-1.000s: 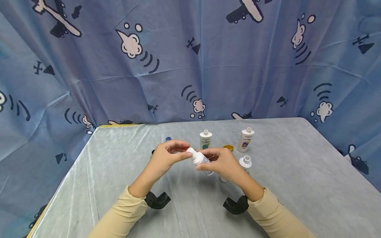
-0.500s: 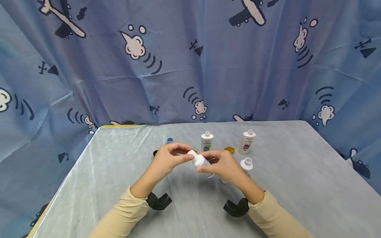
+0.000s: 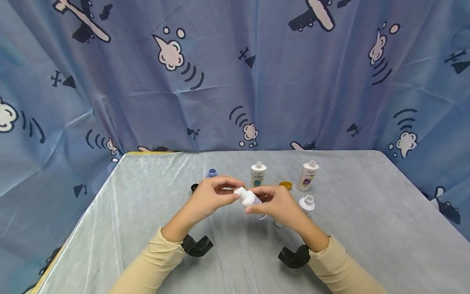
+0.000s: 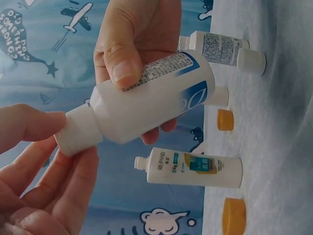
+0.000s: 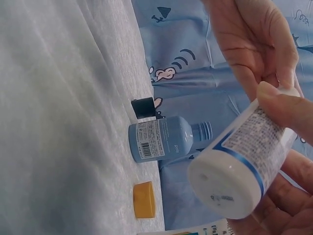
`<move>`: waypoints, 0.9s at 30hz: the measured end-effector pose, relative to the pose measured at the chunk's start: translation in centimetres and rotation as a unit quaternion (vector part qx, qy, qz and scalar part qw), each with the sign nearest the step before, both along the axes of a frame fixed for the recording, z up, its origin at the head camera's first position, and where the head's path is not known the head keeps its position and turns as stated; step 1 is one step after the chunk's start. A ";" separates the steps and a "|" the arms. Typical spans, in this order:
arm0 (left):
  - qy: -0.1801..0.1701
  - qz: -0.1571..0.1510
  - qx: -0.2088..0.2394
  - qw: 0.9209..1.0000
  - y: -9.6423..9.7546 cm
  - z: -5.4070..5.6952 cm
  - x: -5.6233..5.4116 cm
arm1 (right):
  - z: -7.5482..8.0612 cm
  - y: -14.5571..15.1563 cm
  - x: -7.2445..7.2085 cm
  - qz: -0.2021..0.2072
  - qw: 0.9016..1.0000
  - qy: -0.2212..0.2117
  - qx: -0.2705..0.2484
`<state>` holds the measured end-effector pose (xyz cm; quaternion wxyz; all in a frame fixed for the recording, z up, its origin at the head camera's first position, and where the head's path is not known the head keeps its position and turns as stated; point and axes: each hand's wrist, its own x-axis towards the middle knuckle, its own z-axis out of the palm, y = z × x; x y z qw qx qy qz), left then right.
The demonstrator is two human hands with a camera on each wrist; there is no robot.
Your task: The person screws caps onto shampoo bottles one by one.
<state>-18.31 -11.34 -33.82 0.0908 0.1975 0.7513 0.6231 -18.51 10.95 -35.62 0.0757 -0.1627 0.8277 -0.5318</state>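
My right hand grips the body of a white bottle with blue marks and a printed label, its thumb pressed on the label side. The bottle is tilted above the table, cap end toward my left hand. Thumb and fingertips of that left hand pinch the white cap, which sits at the bottle's neck. In the right wrist view the bottle's round base faces the camera, and the cap is mostly hidden behind the right thumb.
Uncapped white bottles stand behind the hands, one in the middle, one farther right, another by the right wrist. A blue uncapped bottle stands near a dark cap. Yellow caps and a white cap lie around.
The head view has shifted slightly, so everything appears a little farther right. Both hands keep the same hold on the bottle and cap.
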 end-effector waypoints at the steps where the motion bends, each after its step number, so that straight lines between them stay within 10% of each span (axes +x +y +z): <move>1: -0.002 0.000 0.005 1.000 0.0 0.1 0.0 | 0.0 0.0 0.0 -0.001 1.000 0.001 0.001; 13: -0.025 0.082 -0.041 0.995 0.0 0.6 -0.1 | 0.1 -0.1 0.0 0.009 1.000 0.017 -0.005; 27: -0.007 0.054 -0.060 0.997 0.1 0.5 0.0 | -0.3 -0.1 -0.2 -0.003 1.000 0.009 0.009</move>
